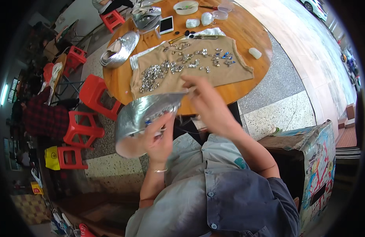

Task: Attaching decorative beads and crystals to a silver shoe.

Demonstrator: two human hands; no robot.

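Holds a curved, shiny silver piece [140,107] left of frame centre in a closed left grip [159,142], pale inside and bearing clear and blue stones [147,122]. Cannot tell of any hold in the blurred, loosely curled right grip [209,104] at centre. Shows a white bowl [185,13] at top, with something green [189,6] inside.
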